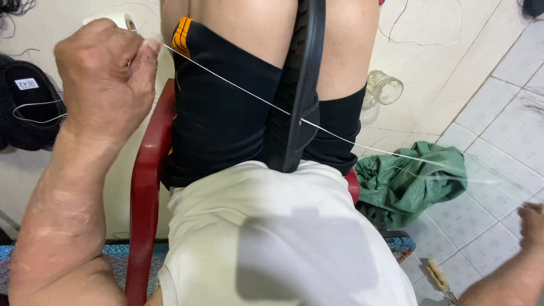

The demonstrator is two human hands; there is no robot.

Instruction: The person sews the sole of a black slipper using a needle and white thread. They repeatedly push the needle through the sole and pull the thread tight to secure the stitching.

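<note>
Item: black shoe sole (pixel 294 96), clamped between the seated person's knees. White thread (pixel 238 88) runs through it, drawn taut. Left hand (pixel 105 79) fisted on the thread; right hand (pixel 531 224) at frame edge, grip unclear. Stitching apparently midway, a pull in hand.

The person wears a white shirt (pixel 272 226) and black shorts (pixel 221 113) with orange stripes; forearms are bare.

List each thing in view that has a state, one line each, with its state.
Left hand: fisted, pulling thread.
Right hand: at frame edge, grip unclear.
Thread: taut, through the sole.
Sole: clamped upright between knees.
Jar: on its side.
Green cloth: crumpled on floor.
</note>
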